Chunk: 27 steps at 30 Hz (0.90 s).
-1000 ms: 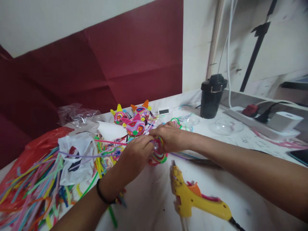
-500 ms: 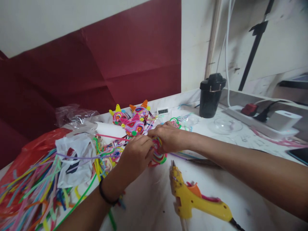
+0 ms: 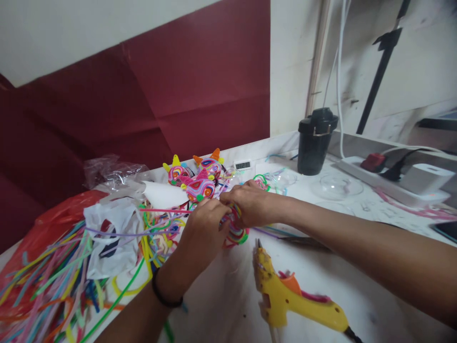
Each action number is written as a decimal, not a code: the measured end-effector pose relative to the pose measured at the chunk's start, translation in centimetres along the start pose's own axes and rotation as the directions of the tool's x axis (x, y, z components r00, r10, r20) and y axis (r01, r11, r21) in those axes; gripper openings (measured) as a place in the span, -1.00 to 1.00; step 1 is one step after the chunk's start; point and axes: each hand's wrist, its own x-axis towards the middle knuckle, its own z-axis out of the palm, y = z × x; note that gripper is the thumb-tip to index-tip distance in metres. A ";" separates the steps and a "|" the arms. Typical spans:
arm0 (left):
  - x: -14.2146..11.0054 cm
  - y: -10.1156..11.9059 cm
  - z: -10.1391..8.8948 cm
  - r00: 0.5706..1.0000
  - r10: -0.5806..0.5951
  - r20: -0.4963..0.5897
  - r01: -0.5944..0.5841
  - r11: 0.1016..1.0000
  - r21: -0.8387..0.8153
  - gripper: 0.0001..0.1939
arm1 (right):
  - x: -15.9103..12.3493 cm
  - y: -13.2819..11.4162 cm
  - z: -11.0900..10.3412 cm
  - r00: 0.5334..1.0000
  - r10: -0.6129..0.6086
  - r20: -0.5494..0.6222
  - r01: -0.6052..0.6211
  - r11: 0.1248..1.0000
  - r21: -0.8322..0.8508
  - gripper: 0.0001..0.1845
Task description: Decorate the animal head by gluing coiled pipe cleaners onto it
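Between my two hands is a round piece of coiled, many-coloured pipe cleaners [image 3: 238, 235], partly hidden by the fingers. My left hand [image 3: 203, 233], with a black band at the wrist, is closed at its left side. A pink pipe cleaner [image 3: 166, 210] sticks out leftward from the left fingers. My right hand [image 3: 254, 205] is bent over the top and right of the coiled piece, its fingers closed on it. The fingertips of both hands nearly meet; their exact grip is hidden. Just behind lies a pink pipe-cleaner animal head [image 3: 200, 189] with orange eyes.
A yellow glue gun [image 3: 300, 302] lies in front, nozzle toward the hands. Loose pipe cleaners [image 3: 46, 290] and a white bag [image 3: 112, 238] spread leftward. A black cup [image 3: 314, 145], clear plastic domes [image 3: 333, 186] and a power strip [image 3: 392, 183] stand at right. Dark scissors-like blades [image 3: 303, 242] lie under the right forearm.
The pink pipe cleaner's free end has dropped slightly, so it lies more level. Both hands keep nearly the same place on the coiled piece. The view has shifted a little.
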 end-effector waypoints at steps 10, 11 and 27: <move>-0.2 0.5 0.0 0.998 -0.062 0.000 0.062 0.996 -0.061 -0.83 | -0.7 0.5 0.1 0.995 -0.089 -0.049 0.092 0.994 0.060 -0.71; -0.2 0.4 0.0 0.998 -0.065 0.000 0.065 0.996 -0.062 -0.83 | -0.8 0.7 0.2 0.992 -0.104 -0.067 0.109 0.991 0.073 -0.71; -0.4 0.3 0.0 0.992 -0.128 -0.010 0.128 0.991 -0.038 -0.79 | -3.0 1.5 3.9 0.855 -0.230 -0.464 0.324 0.937 0.131 -0.73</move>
